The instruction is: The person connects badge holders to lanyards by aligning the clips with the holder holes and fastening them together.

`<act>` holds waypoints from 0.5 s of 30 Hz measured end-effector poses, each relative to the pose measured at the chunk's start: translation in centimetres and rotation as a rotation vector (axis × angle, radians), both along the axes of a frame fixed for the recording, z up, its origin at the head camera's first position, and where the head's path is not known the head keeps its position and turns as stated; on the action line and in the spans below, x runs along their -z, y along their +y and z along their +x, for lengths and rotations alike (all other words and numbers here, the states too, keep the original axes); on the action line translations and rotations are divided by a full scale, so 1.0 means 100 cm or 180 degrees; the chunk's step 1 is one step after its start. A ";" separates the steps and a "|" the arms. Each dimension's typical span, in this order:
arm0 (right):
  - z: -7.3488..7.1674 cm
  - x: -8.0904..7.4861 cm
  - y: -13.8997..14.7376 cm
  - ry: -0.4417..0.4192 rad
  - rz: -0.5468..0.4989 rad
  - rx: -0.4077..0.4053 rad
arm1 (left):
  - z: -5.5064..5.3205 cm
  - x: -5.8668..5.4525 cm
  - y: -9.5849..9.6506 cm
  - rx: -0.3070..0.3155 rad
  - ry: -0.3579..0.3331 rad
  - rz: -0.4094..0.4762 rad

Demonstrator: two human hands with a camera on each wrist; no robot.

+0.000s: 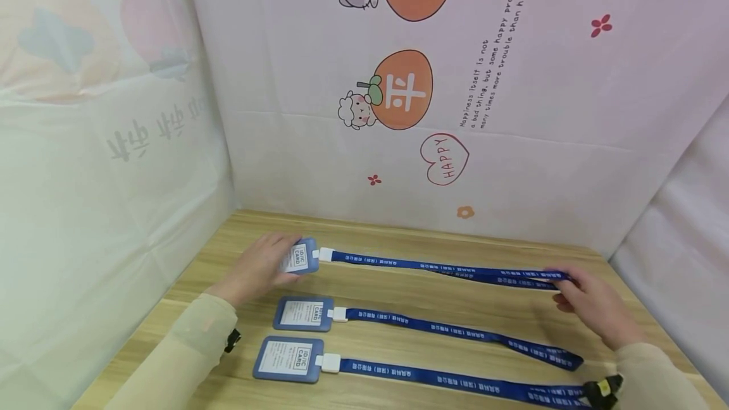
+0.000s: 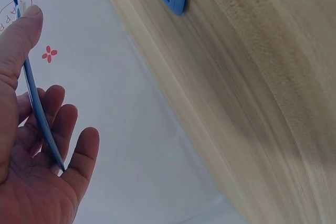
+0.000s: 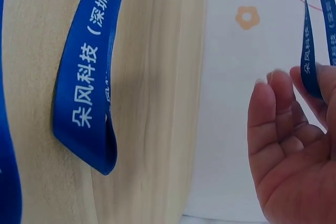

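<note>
My left hand (image 1: 265,269) holds a blue-framed ID card holder (image 1: 305,255) by its edges; in the left wrist view the holder (image 2: 38,103) is seen edge-on between thumb and fingers. From its white clip a blue lanyard (image 1: 398,262) with white print stretches right, nearly straight. At the far end my right hand (image 1: 595,302) pinches the lanyard's loop (image 3: 308,72) between thumb and finger. Nearer lie a second card holder (image 1: 303,314) with its lanyard (image 1: 455,331) and a third holder (image 1: 288,359) with its lanyard (image 1: 433,375), side by side on the table.
The wooden table (image 1: 433,309) meets a white printed cloth (image 1: 307,163) at the back. Further cloth walls (image 1: 114,207) stand at left and right. My right wrist's black strap (image 1: 602,391) overlaps the end of the nearest lanyard in the head view.
</note>
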State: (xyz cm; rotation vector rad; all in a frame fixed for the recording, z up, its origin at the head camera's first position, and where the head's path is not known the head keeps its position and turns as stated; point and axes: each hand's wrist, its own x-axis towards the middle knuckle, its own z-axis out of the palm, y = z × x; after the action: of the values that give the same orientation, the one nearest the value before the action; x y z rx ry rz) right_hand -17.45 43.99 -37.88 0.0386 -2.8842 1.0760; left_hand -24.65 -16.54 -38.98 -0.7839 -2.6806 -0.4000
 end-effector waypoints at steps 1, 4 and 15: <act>0.000 0.000 0.002 -0.0066 -0.0097 0.0005 | 0.000 0.000 0.000 -0.0013 -0.0033 -0.0010; -0.001 0.002 0.007 -0.0276 -0.0434 0.0014 | 0.000 0.000 0.001 -0.0056 -0.0154 -0.0028; 0.002 0.010 0.033 -0.0787 -0.1899 -0.0364 | -0.006 0.005 0.001 -0.0019 -0.0399 -0.0098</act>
State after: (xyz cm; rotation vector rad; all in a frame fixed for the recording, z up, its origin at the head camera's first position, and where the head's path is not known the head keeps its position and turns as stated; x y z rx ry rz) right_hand -17.26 47.28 -38.85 0.0429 -2.6441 2.0430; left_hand -25.28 -16.48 -39.49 -0.7839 -2.8107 -0.4205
